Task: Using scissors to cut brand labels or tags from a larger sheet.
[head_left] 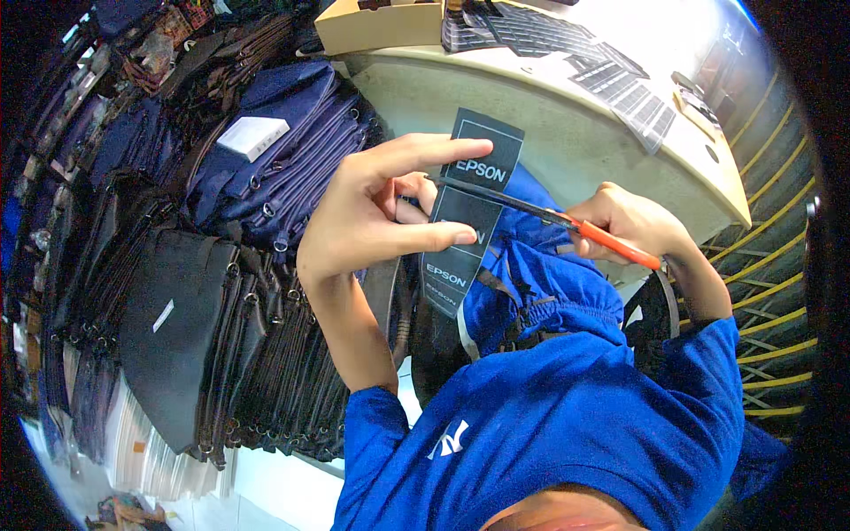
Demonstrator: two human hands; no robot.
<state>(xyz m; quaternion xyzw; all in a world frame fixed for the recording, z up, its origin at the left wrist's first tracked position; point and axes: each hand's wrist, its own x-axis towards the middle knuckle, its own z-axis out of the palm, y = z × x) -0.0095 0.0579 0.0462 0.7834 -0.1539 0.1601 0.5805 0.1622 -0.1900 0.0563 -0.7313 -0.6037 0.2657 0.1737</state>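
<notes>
A black strip of printed labels (448, 272) hangs in front of my chest, tilted slightly. My left hand (341, 217) grips it from the left, index finger across the upper label and thumb over a lower one; the other fingers curl in at its edge. From the right, my right hand (630, 219) is closed round the orange handles of a pair of scissors (620, 245). Their dark blades lie across the strip, between the top label and the one below. Whether the blades have cut into it I cannot tell.
Ahead, a pale table (549, 102) bears a cardboard box (381, 26) and dark printed label sheets (629, 93). Navy bags (266, 168) with a small white box (253, 137) on top and black bags (177, 310) are stacked at left. A blue backpack (558, 296) sits below my hands; a yellow-barred folding gate (775, 305) stands at right.
</notes>
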